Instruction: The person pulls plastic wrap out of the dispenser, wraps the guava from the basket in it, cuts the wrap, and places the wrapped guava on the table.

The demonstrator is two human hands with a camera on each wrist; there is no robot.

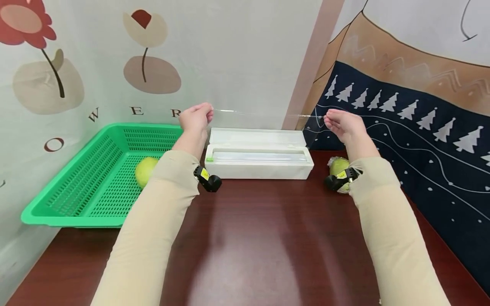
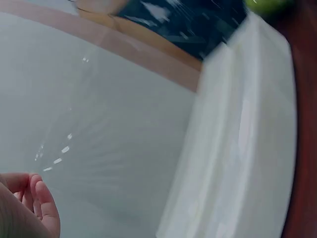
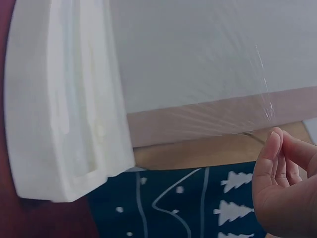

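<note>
A clear sheet of plastic wrap (image 3: 265, 91) is stretched between the two hands, fine creases fanning out from each grip. My left hand (image 1: 196, 118) pinches one corner of its upper edge between thumb and fingers. The opposite corner is pinched by my right hand (image 1: 346, 124), at about the same height. Just behind and below the hands stands a white wrap dispenser box (image 1: 260, 171) with its lid (image 1: 260, 137) raised. Inside its slot lies a pale roll, and a small green piece (image 1: 209, 160) sits at the slot's left end.
On the left, a green plastic basket (image 1: 76, 221) holds a yellow-green round fruit (image 1: 145, 169), partly behind the left sleeve. A green fruit in clear film (image 1: 337, 165) sits right of the box, partly behind the right wrist camera. Printed cloths (image 1: 245, 63) hang behind the dark red table (image 1: 245, 246).
</note>
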